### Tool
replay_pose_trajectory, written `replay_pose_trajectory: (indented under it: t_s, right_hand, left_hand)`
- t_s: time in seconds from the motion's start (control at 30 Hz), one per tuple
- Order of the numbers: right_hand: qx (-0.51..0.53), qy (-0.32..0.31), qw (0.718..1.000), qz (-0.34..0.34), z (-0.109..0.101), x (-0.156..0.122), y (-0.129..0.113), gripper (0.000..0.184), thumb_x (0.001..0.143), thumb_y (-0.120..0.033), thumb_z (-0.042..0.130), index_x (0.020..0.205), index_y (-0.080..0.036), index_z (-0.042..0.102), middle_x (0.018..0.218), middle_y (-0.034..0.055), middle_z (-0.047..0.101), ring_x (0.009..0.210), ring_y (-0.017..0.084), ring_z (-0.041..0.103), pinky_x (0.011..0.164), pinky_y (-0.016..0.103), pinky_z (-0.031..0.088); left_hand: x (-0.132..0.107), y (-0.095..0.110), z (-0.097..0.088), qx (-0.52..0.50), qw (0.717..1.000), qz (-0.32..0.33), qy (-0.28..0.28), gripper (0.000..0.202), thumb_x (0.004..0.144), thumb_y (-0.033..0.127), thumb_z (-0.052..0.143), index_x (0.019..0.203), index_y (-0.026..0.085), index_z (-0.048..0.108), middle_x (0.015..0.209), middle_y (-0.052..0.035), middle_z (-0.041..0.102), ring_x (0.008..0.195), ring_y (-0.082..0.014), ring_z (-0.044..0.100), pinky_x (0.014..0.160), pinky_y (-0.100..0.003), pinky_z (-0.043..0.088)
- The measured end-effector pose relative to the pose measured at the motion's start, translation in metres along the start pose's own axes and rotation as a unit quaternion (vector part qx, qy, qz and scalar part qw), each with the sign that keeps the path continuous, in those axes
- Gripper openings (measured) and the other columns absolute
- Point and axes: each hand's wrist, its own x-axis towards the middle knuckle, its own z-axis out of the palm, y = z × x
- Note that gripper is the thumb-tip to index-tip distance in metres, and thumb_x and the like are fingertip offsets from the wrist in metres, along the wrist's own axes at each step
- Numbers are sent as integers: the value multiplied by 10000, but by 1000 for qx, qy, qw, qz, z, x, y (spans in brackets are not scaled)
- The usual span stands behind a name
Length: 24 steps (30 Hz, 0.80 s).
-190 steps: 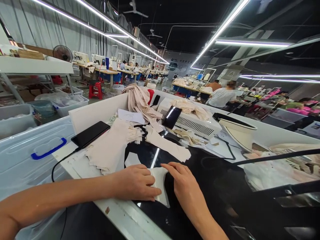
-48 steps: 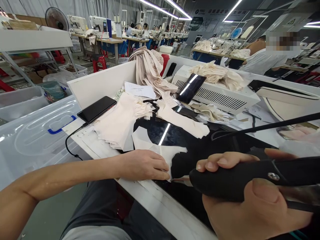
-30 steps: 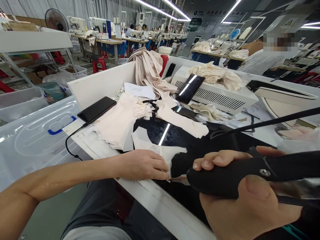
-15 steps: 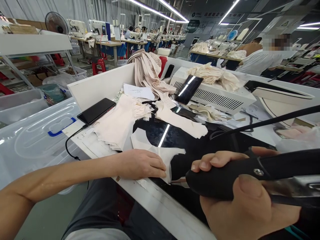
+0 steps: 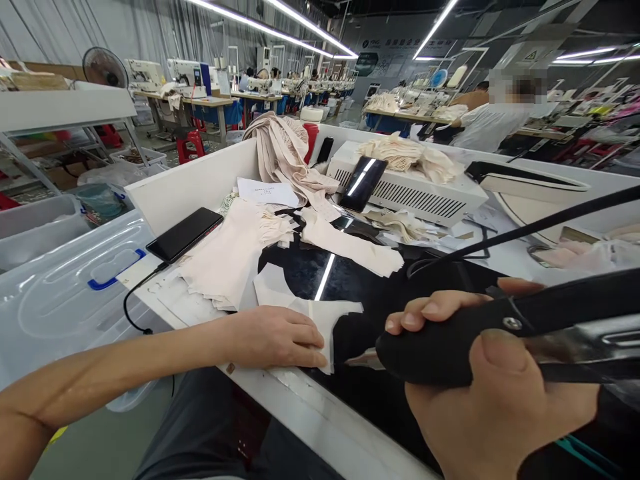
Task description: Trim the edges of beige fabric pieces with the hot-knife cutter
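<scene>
My left hand (image 5: 277, 337) lies flat, fingers stretched, pressing a white cut fabric piece (image 5: 320, 317) onto the black glossy worktop (image 5: 380, 300). My right hand (image 5: 500, 400) is wrapped round the black handle of an iron (image 5: 450, 347), held close to the camera just right of the fabric piece. The iron's metal tip (image 5: 363, 360) points at the piece's near right edge. A black cord (image 5: 540, 227) runs from the handle up to the right.
A stack of cream fabric pieces (image 5: 227, 257) and a black phone (image 5: 184, 233) on a cable lie to the left. Behind stand a white machine box (image 5: 415, 193) with cloth on it, draped beige fabric (image 5: 283, 150), another phone (image 5: 363, 183) and a clear bin lid (image 5: 75, 280). A person sits at the back right.
Earlier both hands smoothed the white piece; my right hand has since taken up the iron. Over the last second the view has shifted slightly; the hands have hardly moved.
</scene>
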Motion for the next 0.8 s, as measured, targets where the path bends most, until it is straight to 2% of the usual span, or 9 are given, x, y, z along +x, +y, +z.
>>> replay_pose_trajectory:
  t_s: [0.2,0.37,0.47,0.57,0.7,0.8]
  right_hand:
    - [-6,35,999,-35,-4,21,5,478,720,-436,1063,1109,-350,799,735,-101,650,566,244,688,488,407,676]
    - [-18,59,997,-43,-14,33,12,492,703,-430,1068,1096,-342,786,739,-77,702,563,240,678,496,401,657]
    - [-19,58,997,-45,-18,34,11,510,686,-462,1099,1072,-339,789,717,-79,714,529,234,658,480,394,640]
    - [-20,59,997,-51,-21,33,9,543,675,-495,1137,1072,-340,800,715,-85,733,511,234,665,477,399,644]
    - [-15,53,997,-50,-24,33,9,568,704,-493,1155,1104,-317,793,733,-78,759,510,224,686,497,395,667]
    - [-13,42,997,-65,-26,32,12,595,726,-520,1179,1112,-311,776,729,-76,759,505,218,679,485,372,643]
  left_hand:
    - [-3,12,-18,-85,995,26,-39,217,1196,49,835,1275,222,939,1320,-89,967,1238,-219,926,1183,-298,735]
    - [1,14,-24,-111,993,16,-32,256,1247,59,721,1367,181,912,1346,-99,971,1245,-217,934,1253,-297,705]
    - [12,10,-19,-82,997,11,10,283,1283,76,650,1423,144,886,1345,-116,965,1236,-233,922,1256,-349,713]
    - [30,6,-8,-41,998,7,42,243,1300,103,662,1419,119,873,1301,-126,949,1230,-243,907,1195,-365,731]
    - [51,1,11,15,999,8,36,161,1288,159,731,1357,120,872,1207,-111,909,1129,-238,885,1113,-369,742]
    - [57,0,22,40,999,3,20,163,1279,222,789,1375,118,870,1174,-100,872,1100,-245,866,1071,-381,740]
